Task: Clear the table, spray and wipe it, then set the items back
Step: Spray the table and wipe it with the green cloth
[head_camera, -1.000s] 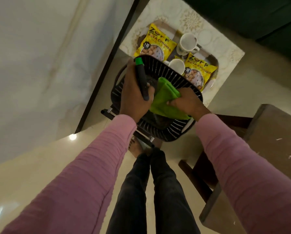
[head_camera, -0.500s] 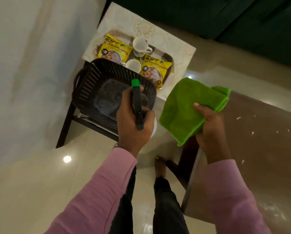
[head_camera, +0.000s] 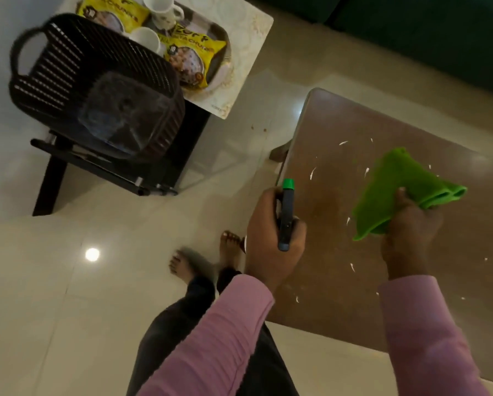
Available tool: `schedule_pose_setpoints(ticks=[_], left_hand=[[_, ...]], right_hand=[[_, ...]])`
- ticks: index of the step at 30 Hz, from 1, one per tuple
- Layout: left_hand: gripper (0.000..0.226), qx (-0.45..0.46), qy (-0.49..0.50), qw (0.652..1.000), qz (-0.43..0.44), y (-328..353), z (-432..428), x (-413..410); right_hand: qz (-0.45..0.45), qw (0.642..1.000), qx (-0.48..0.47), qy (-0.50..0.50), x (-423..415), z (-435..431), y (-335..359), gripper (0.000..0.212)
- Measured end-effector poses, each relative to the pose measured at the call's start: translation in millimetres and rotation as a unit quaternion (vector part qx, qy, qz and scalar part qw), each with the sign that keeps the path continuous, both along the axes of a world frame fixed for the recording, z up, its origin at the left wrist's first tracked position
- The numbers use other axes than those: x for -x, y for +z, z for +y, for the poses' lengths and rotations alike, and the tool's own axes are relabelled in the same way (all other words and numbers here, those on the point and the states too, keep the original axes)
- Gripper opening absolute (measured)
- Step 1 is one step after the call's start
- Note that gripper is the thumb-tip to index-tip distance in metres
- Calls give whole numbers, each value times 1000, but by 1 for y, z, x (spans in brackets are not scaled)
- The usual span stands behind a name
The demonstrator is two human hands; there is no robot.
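The person stands at the near left corner of the brown wooden table [head_camera: 382, 281], whose top is scattered with small white scraps [head_camera: 312, 173]. Their left hand [head_camera: 271, 238] is wrapped tight round a dark spray bottle with a green nozzle [head_camera: 286, 215], held upright just over the table's left edge. The right hand [head_camera: 408, 232] pinches a folded bright green cloth [head_camera: 396, 190] between thumb and curled fingers, above the right part of the tabletop. I cannot tell whether the cloth touches the wood.

Far left, a black slatted plastic basket with loop handles [head_camera: 68, 67] sits on a black metal stand [head_camera: 96, 164]; inside it I can make out only a dark, glossy floor, rather blurred. Just behind it, on a white patterned side table [head_camera: 248, 52], a metal tray [head_camera: 222, 32] holds two yellow snack packets [head_camera: 191, 52] and two white cups [head_camera: 146, 38], one cup lying between the packets. Bare feet [head_camera: 231, 247] rest on the cream tiled floor [head_camera: 68, 310] beside the table.
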State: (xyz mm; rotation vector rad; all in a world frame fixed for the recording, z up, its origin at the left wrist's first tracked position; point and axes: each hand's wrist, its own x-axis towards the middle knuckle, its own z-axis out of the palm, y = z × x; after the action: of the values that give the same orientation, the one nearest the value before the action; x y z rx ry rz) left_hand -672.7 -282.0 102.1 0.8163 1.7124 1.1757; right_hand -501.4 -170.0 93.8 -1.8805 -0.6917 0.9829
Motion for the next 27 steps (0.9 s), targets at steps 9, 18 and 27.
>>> schedule_pose_setpoints(ticks=[9,18,27], left_hand=[[23,39,-10,999,20,-12,-32,-63],[36,52,19,994,91,-14,-43,-108],[35,85,79,991,66,-16,-4,-166]], right_hand=[[-59,997,-1,40,-59,-31,-19,19],[-46,993,52,99,-81,-47,-19,23],[9,993,55,99,-138,-13,-21,26]])
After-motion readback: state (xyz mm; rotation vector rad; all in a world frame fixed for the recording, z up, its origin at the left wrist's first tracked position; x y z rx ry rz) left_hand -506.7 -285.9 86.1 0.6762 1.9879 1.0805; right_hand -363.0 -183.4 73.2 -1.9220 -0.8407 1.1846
